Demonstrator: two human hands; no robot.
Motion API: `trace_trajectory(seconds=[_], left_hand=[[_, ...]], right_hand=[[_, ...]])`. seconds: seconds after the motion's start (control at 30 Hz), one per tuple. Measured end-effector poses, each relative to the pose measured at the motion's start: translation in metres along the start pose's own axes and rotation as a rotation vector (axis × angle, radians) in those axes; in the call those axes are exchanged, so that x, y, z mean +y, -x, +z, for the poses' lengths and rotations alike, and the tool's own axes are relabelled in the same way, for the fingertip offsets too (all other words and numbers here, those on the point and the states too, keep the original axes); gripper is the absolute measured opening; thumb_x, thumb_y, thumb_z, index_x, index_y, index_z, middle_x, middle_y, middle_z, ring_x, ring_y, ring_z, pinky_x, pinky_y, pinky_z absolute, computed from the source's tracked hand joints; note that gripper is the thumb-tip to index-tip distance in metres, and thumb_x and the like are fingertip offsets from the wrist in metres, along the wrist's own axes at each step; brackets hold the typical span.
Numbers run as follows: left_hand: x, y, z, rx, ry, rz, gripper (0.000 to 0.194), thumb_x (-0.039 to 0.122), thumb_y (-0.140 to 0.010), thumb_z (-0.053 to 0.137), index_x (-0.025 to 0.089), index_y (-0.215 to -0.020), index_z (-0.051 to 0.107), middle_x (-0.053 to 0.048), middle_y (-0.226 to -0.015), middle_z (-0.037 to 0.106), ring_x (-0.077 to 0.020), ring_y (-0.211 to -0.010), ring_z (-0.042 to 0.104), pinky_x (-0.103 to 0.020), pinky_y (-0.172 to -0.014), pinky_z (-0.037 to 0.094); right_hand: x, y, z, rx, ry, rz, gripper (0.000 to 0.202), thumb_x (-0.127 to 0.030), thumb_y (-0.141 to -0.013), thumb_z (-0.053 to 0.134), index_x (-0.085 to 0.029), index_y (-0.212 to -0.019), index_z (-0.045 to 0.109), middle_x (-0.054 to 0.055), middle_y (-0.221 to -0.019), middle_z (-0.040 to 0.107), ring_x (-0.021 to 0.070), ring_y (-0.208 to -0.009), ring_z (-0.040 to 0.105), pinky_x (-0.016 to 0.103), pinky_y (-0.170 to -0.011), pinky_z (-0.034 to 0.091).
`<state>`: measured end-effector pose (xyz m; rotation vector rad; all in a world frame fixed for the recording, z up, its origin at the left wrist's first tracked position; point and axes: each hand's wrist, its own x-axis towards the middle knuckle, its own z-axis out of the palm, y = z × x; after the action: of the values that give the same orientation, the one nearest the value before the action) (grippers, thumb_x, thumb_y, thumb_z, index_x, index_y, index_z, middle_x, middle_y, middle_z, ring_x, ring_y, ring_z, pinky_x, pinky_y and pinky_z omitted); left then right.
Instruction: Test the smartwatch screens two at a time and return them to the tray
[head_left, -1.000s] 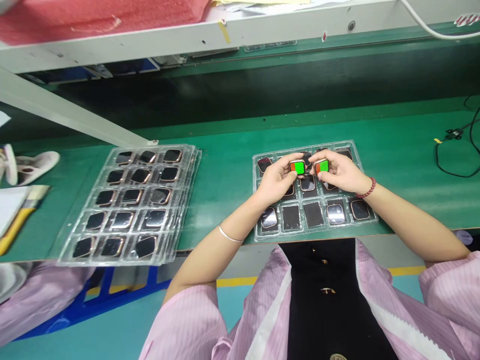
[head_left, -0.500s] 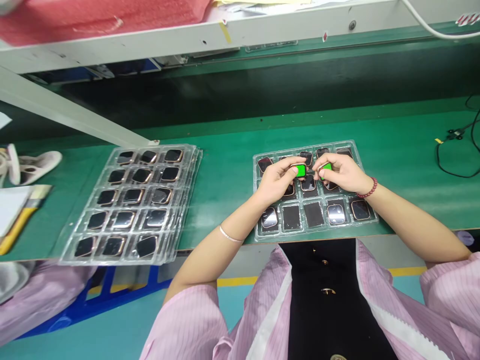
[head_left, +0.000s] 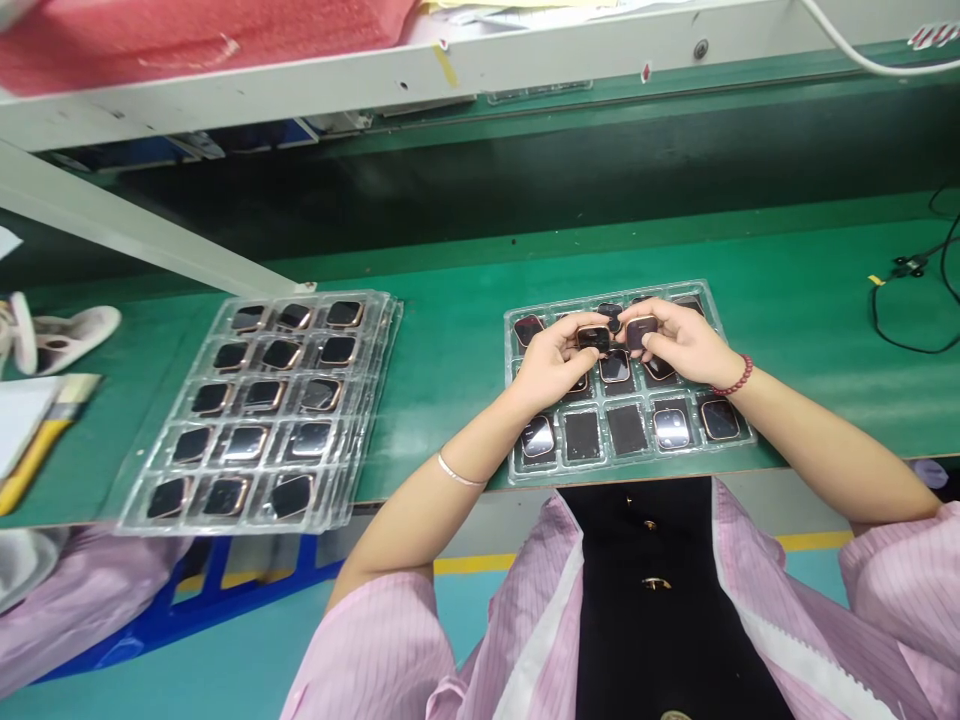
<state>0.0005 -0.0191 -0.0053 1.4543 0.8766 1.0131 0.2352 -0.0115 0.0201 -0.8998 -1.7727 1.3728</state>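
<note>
Head view: from where I stood, the left hand (head_left: 559, 365) had a strapless smartwatch (head_left: 592, 338) pinched narrow, thumb on the lower edge. The right hand (head_left: 681, 345) gripped a second smartwatch (head_left: 641, 332) likewise, thumb low on the case. Both screens were dark, just beside each other over the back part of a clear plastic tray (head_left: 517, 471). More gold-rimmed watches sat in its pockets; two front pockets showed dark liners (head_left: 583, 436). A tray stack (head_left: 365, 425) stood well apart on the green bench (head_left: 450, 370).

Risks, my guess: thin edge grips on glossy cases could slip, dropping one onto the watches below; hands this close could knock cases together; thumbs could smudge glass.
</note>
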Motion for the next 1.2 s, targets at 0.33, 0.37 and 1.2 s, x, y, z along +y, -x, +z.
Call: trace_trajectory(seconds=[0.33,0.37,1.2], left_hand=[[0.0,0.0,-0.003,0.015,-0.016,-0.026,0.042,0.029,-0.083,0.076,0.016,-0.123,0.067,-0.011,-0.119,0.073,-0.0189,-0.099,0.072,-0.03,-0.086,0.061],[0.0,0.0,-0.003,0.018,-0.015,-0.026,0.04,0.029,-0.084,0.076,0.015,-0.121,0.068,-0.011,-0.118,0.073,-0.0182,-0.097,0.072,-0.029,-0.085,0.06],[0.022,-0.005,-0.012,-0.045,0.465,-0.262,0.08,0.036,-0.071,0.092,0.016,-0.14,0.058,-0.01,-0.11,0.077,-0.0101,-0.068,0.07,-0.017,-0.052,0.048]], right_hand=[[0.007,0.001,0.001,-0.045,0.03,-0.117,0.04,-0.011,-0.086,0.057,-0.019,-0.125,0.065,0.01,-0.126,0.07,0.0204,-0.099,0.073,0.037,-0.085,0.067],[0.007,0.001,0.002,-0.045,0.028,-0.103,0.038,-0.011,-0.087,0.057,-0.019,-0.123,0.066,0.01,-0.126,0.071,0.0194,-0.096,0.073,0.036,-0.083,0.067],[-0.002,-0.004,-0.017,0.065,-0.539,0.105,0.065,-0.036,-0.083,0.09,-0.021,-0.137,0.058,0.006,-0.116,0.073,0.011,-0.073,0.069,0.022,-0.067,0.065]])
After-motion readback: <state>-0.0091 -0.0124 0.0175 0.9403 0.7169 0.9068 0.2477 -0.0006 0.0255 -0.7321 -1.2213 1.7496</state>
